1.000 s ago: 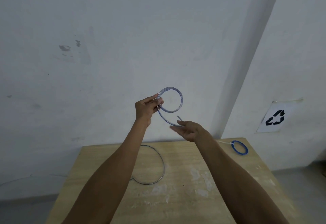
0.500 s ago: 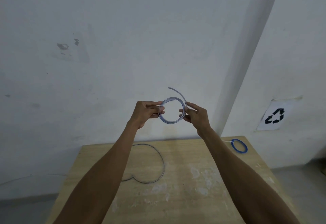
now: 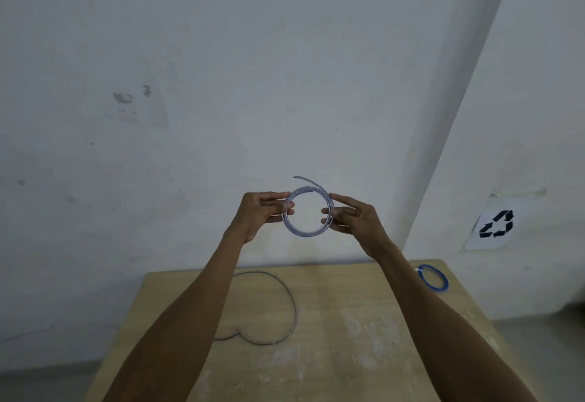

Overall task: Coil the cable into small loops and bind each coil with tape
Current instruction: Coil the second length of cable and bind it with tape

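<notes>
Head view: we hold the coiled cable (image 3: 304, 234) raised in front of the wall (image 3: 221, 85), above the far edge of the table (image 3: 348, 322). Our left hand (image 3: 259, 213) pinches the coil's left side between thumb and fingers. Our right hand (image 3: 354, 216) pinches its right side, index finger extended. One free end (image 3: 304, 178) projects above the coil. On the table, a dark cable (image 3: 294, 306) lies loose, and a blue tape roll (image 3: 421, 276) lies at the far right corner.
</notes>
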{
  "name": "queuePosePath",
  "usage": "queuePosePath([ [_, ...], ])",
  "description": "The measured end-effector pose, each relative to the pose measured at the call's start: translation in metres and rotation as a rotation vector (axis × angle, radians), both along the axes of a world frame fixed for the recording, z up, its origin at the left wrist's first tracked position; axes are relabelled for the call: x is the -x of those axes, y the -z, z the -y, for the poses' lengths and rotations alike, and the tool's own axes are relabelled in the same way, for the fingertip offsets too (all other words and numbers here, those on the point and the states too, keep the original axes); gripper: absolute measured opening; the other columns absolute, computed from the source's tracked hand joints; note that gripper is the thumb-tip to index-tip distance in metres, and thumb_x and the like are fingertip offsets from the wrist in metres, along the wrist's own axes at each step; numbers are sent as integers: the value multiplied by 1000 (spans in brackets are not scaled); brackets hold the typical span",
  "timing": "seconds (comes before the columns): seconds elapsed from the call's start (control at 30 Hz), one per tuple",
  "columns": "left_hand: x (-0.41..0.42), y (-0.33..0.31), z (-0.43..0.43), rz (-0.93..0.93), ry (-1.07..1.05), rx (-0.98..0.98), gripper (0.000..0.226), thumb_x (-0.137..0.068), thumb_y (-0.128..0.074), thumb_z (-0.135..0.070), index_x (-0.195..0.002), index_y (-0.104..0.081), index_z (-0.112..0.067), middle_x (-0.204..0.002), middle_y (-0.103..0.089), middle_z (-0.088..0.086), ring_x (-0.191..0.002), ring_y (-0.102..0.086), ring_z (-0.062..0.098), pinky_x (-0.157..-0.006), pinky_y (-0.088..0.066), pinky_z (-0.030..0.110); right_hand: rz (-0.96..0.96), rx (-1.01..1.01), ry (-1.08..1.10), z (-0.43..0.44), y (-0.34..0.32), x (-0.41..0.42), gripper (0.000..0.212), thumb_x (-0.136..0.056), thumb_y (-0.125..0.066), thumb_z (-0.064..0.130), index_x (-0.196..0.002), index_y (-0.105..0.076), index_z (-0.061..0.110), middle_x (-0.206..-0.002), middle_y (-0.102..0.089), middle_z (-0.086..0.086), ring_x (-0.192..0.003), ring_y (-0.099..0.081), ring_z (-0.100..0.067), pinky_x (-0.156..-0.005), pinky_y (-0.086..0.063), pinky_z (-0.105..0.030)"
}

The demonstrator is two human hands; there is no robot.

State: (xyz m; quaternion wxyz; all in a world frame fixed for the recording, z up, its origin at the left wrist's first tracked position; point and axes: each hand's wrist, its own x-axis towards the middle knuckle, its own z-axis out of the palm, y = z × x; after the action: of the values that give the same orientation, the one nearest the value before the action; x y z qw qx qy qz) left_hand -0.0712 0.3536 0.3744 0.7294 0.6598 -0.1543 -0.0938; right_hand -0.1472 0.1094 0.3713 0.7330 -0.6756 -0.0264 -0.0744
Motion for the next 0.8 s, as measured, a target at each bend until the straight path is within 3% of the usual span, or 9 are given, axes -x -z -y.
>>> queuePosePath([
  [0.27, 1, -9, -2, 42, 24, -11, 30, -86, -78, 0, -115, -75, -6, -102, -78, 19, -91, -78, 30, -78, -61, 31, 5, -38, 0, 0, -1, 2, 33, -91, -70, -1, -124, -68, 3, -116, -74, -16, -101, -75, -33, -85, -57, -35],
  [0.5, -5, -6, 0, 34, -43, 110, 31, -89, -75, -1, -120, -73, -4, -105, -78, 18, -94, -77, 32, -83, -62, 34, 28, 5, -99, -10, -8, 0, 67, -84, -74, -9, -142, -57, 20, -117, -74, -18, -100, -73, -39, -93, -59, -43],
  [0.63, -7, -2, 0, -8, -27, 180, 30, -90, -73, 0, -120, -73, -3, -108, -77, 20, -96, -76, 33, -89, -62, 41, 67, 62, -51, -14, -7, 0, 70, -82, -75, -10, -143, -57, 19, -114, -75, -17, -101, -74, -40, -95, -58, -44],
  [0.8, -4, 0, 4, -35, -67, 247, 32, -89, -73, 4, -121, -71, 2, -106, -77, 21, -90, -76, 31, -84, -62, 38, 100, 82, -11, -20, 1, -2, 72, -82, -76, -10, -144, -55, 19, -117, -75, -13, -100, -75, -36, -94, -58, -43],
])
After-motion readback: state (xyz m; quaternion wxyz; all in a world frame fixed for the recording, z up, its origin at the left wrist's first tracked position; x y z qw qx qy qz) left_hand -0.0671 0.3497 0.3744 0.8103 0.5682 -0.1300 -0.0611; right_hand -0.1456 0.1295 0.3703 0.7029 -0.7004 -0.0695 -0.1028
